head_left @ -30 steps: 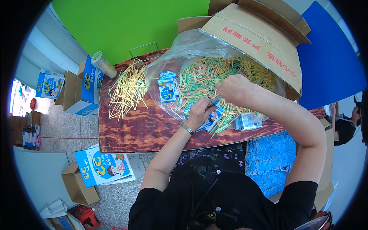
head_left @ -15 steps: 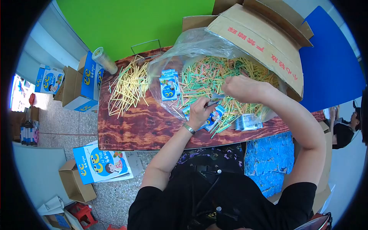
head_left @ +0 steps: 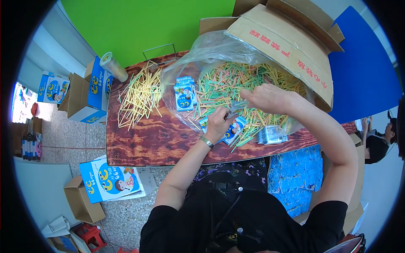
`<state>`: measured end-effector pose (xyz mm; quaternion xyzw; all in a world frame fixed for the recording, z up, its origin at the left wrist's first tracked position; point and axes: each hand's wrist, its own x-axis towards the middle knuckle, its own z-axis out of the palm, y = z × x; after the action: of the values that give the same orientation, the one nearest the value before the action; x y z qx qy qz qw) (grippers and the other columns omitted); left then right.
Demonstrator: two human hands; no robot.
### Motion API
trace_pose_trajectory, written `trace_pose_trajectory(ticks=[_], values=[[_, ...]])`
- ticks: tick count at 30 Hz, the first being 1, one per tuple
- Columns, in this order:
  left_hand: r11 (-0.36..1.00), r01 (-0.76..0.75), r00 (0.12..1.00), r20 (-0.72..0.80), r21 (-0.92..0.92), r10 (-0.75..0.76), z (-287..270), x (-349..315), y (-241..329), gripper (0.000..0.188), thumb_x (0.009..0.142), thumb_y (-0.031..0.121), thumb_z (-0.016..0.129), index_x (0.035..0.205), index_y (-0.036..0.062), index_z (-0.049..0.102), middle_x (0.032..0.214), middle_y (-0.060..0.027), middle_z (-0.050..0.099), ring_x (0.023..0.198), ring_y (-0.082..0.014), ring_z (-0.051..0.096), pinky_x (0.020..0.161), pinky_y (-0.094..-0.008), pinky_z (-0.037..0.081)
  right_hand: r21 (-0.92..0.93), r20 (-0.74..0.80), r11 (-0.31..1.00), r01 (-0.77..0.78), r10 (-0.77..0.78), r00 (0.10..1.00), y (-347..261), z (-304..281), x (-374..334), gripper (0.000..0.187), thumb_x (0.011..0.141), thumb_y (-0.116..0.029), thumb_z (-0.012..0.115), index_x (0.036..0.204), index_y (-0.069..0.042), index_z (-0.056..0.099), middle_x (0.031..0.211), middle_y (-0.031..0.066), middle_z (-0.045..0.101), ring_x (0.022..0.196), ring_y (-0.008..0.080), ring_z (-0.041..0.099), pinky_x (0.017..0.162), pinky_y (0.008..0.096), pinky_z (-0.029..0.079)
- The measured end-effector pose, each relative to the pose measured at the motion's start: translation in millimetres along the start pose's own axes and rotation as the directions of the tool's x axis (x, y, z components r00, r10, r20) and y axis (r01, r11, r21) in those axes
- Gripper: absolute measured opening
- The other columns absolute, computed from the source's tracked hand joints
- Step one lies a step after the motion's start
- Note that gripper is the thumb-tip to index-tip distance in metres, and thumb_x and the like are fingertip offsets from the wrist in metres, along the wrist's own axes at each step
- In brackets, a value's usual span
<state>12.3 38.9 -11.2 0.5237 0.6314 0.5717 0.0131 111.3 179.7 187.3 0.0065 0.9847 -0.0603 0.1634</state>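
Observation:
My left hand (head_left: pixel 218 124) is closed on a small blue-and-clear packet (head_left: pixel 239 105), held above the table's near side. Just right of the packet, my right hand (head_left: pixel 265 98) has its fingers pinched together; whatever is in them is hidden. Beneath both hands spreads a heap of thin coloured sticks (head_left: pixel 219 86), pink, green and yellow, on clear plastic sheeting (head_left: pixel 211 50). Blue-and-white packets (head_left: pixel 235 130) lie under my left hand. Another stack of packets (head_left: pixel 184 98) rests left of the heap, and more packets (head_left: pixel 274 135) sit near the front edge.
Yellow sticks (head_left: pixel 141 97) are piled on the left of the wooden table (head_left: pixel 139 145). A clear round tub (head_left: pixel 113 66) stands behind them. An opened cardboard carton (head_left: pixel 291 46) leans at the back right. Blue printed boxes (head_left: pixel 95 90) are at the left. Another person (head_left: pixel 379 141) is far right.
My right hand has shifted slightly left, closer to the packet in my left hand. The left hand stays nearly in place, and the packet's upper end appears to tilt a little.

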Motion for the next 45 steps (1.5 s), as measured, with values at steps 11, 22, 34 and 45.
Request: trace_pose_trajectory(ticks=[11, 22, 34, 45], values=[[0.999, -0.054, 0.999, -0.004, 0.0, 0.054, 0, -1, -4, 0.027, 0.071, 0.009, 0.082, 0.088, 0.0028, 0.063, 0.074, -0.0087, 0.059, 0.064, -0.0234, 0.058, 0.055, -0.033, 0.045, -0.115, -0.105, 0.991, 0.062, -0.075, 0.992, -3, -4, 2, 0.01, 0.084, -0.01, 0.058, 0.084, -0.002, 0.054, 0.067, 0.0185, 0.062, 0.067, 0.0384, 0.065, 0.058, 0.047, 0.05], [0.981, 0.12, 0.988, 0.116, -0.153, -0.103, -20, 0, -17, 0.036, 0.079, 0.004, 0.074, 0.114, 0.0031, 0.065, 0.101, -0.0077, 0.068, 0.087, -0.0143, 0.066, 0.076, -0.0278, 0.053, 0.568, -0.495, 0.823, 0.012, 0.33, 0.804, 22, 79, -10, 0.029, 0.098, -0.027, 0.054, 0.118, -0.006, 0.054, 0.067, 0.0043, 0.057, 0.061, 0.0143, 0.053, 0.058, 0.032, 0.044], [0.833, 0.478, 0.878, 0.13, -0.277, -0.461, -129, 19, -79, 0.017, 0.09, 0.005, 0.065, 0.106, -0.0015, 0.063, 0.096, -0.0064, 0.071, 0.084, -0.0093, 0.066, 0.073, -0.0251, 0.054, 0.345, -0.484, 0.929, -0.135, 0.3, 0.822, 4, 139, 37, 0.021, 0.088, -0.023, 0.062, 0.101, -0.007, 0.06, 0.079, 0.0158, 0.068, 0.071, 0.034, 0.068, 0.063, 0.0471, 0.052], [0.823, 0.215, 0.975, -0.169, 0.526, -0.146, -115, 17, -94, 0.044, 0.081, 0.017, 0.075, 0.117, 0.0005, 0.057, 0.101, -0.0143, 0.063, 0.09, -0.0251, 0.065, 0.078, -0.0336, 0.051, 0.038, -0.557, 0.985, -0.166, 0.159, 0.815, -34, 158, 77, 0.031, 0.072, -0.033, 0.076, 0.091, -0.01, 0.065, 0.095, 0.0078, 0.061, 0.101, 0.0291, 0.058, 0.075, 0.041, 0.054]])
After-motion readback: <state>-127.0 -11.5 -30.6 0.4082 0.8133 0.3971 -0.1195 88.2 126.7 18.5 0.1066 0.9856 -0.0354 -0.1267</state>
